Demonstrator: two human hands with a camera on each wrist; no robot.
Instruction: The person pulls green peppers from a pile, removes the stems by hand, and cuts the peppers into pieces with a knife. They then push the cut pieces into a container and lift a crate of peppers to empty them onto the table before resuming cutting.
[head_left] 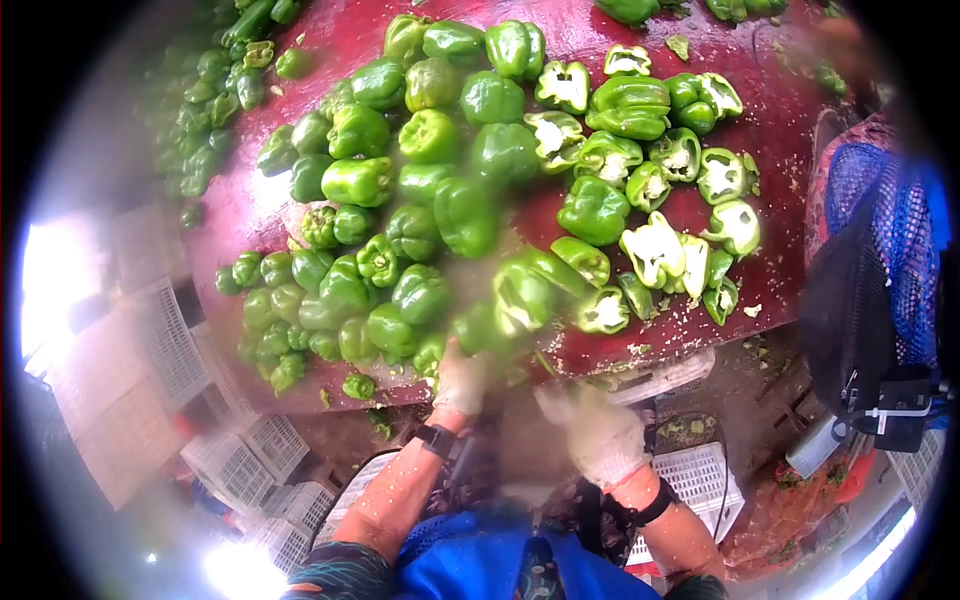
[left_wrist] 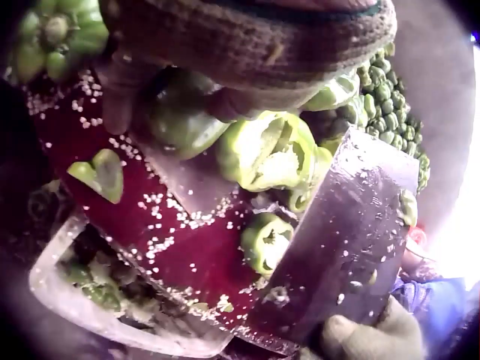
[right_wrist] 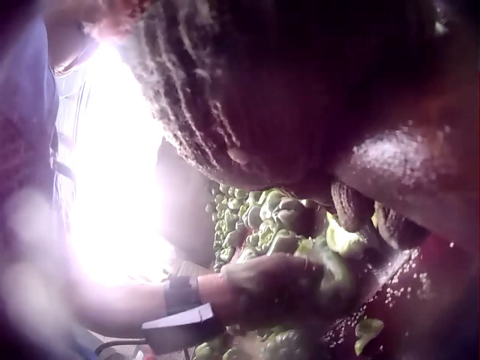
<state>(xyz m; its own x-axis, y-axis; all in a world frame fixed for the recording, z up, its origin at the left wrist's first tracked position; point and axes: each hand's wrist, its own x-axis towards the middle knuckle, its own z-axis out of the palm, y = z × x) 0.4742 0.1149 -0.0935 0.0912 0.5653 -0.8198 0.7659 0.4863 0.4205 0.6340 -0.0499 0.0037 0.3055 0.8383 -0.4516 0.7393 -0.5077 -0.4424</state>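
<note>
My gloved left hand [head_left: 460,385] is at the table's near edge. In the left wrist view its fingers curl round a green bell pepper [left_wrist: 184,124], partly hidden by the glove. Right beside that pepper is a cut bell pepper [left_wrist: 266,154], its pale inside and seeds showing. In my gloved right hand [head_left: 605,440] is a cleaver, gripped by the handle; its broad, wet blade [left_wrist: 341,236] carries stuck seeds and stands close by the cut pepper. Haze blurs much of this spot in the head view.
Whole bell peppers [head_left: 430,135] cover the middle and left of the red table [head_left: 545,215]. Cut peppers [head_left: 655,250] lie on the right among scattered seeds. A white basket with scraps [left_wrist: 52,277] sits below the near edge. White crates [head_left: 245,470] stand on the floor at left.
</note>
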